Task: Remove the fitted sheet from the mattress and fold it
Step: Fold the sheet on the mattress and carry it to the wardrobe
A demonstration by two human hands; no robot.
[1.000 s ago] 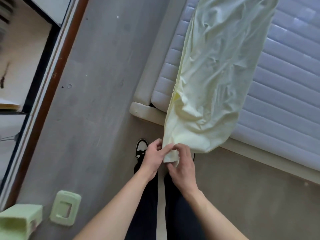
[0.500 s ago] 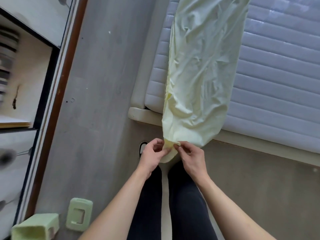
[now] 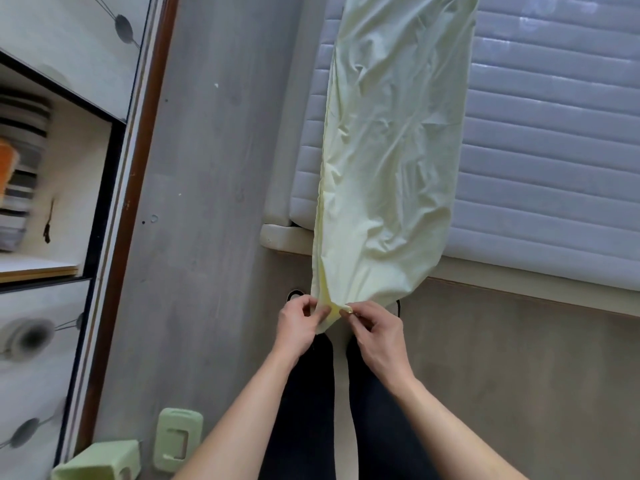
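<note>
The pale yellow fitted sheet [image 3: 391, 143] lies as a long, narrow, wrinkled strip along the bare grey quilted mattress [image 3: 554, 140], its near end hanging over the bed's foot. My left hand [image 3: 299, 322] and my right hand [image 3: 375, 332] meet at that hanging end, each pinching the bunched corner of the sheet between thumb and fingers. The two hands nearly touch, in front of my dark-trousered legs.
A white bed frame [image 3: 284, 237] juts out at the mattress corner. The grey floor [image 3: 194, 202] runs along the left of the bed. A cabinet with open shelves [image 3: 52, 168] stands at far left. Pale green plastic boxes [image 3: 176, 436] sit on the floor by my left arm.
The sheet's strip has straightened and swung more upright in view as my head moved. My hands have shifted from overlapping on the corner to pinching it side by side.
</note>
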